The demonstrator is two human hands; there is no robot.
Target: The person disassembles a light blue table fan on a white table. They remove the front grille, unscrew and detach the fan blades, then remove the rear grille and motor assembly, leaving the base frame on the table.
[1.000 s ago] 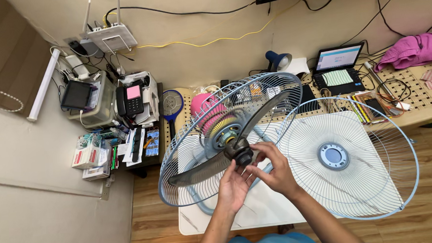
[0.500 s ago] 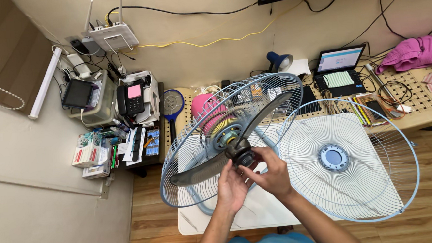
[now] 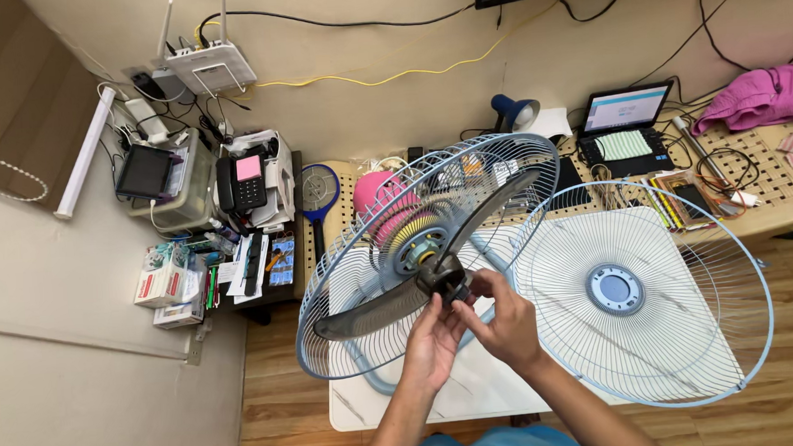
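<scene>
right, here's the view, straight down over a white table [image 3: 478,391]
left hand [image 3: 431,339]: coming up from six o'clock, palm cupped under the dark hub cap [image 3: 447,282], fingers curled loosely round its lower side; touching it, though i cannot tell how firmly
right hand [image 3: 508,321]: in from five o'clock, thumb and fingertips pinched on the same hub cap from its right side, a closed grip on it
hub cap: dead centre of the fan, at the middle of the dark blade [image 3: 374,310], just at twelve o'clock of both hands
blade: translucent grey, one lobe running out to eight o'clock, another sweeping up towards one o'clock
rear grille [image 3: 327,281]: pale blue wire cage, tilted, ringed round the blade, yellow and grey motor face [image 3: 413,242] showing through behind
front grille [image 3: 691,325]: loose, lying at three o'clock of the hands, round blue badge [image 3: 614,288] in its middle, its rim overlapping the rear grille's edge
table: under it all, white top showing at six o'clock
laptop [image 3: 626,122]: open, far desk, one o'clock
pink cloth [image 3: 765,93]: heaped at two o'clock
telephone [image 3: 242,182]: dark, on the cluttered shelf at ten o'clock
router [image 3: 208,72]: white, on the wall at eleven o'clock
</scene>
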